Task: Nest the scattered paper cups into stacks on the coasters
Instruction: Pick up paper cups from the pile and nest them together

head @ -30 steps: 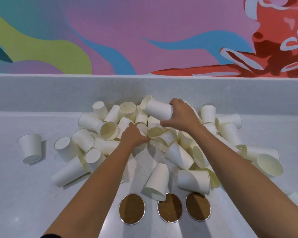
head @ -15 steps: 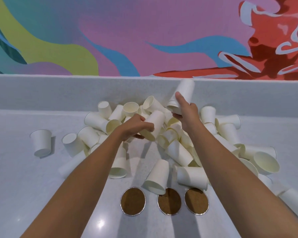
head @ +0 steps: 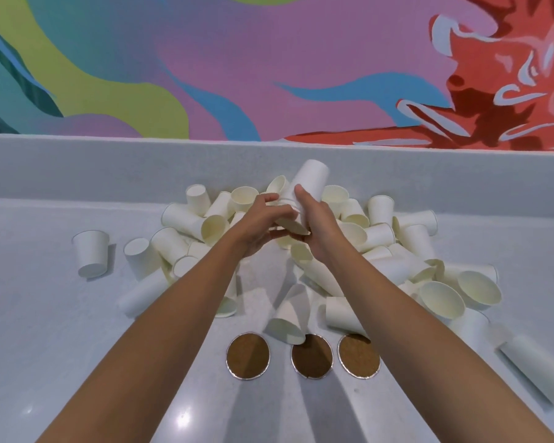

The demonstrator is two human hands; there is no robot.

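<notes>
Gripping raised cup [head: 309, 180] in right hand [head: 320, 228], fingers curling round its lower wall, thumb pressing the near side. Hanging tilted above the pile of cups [head: 381, 238], long axis running up and away, closed base pointing toward the far ledge, open end facing down toward the wrists. Pinching second cup [head: 293, 227] in left hand [head: 259, 222], fingers curled, only one shadowed round end showing between the two palms; touching the raised cup's rim or merely beside it, impossible to tell. Meeting over the middle of the pile, both hands equally near the pair, right hand carrying the more exposed piece. Lying well nearer the body, in a row on the white counter [head: 77, 346]: left coaster [head: 248, 356], middle coaster [head: 312, 358], right coaster [head: 359, 355], no stack yet begun on any. Lying on its side, rim overlapping the far edge of the middle coaster: fallen cup [head: 287, 321]. Probably calling next for sliding one cup into the other along that tilted axis, then drawing the pair down and back toward the coasters.
</notes>
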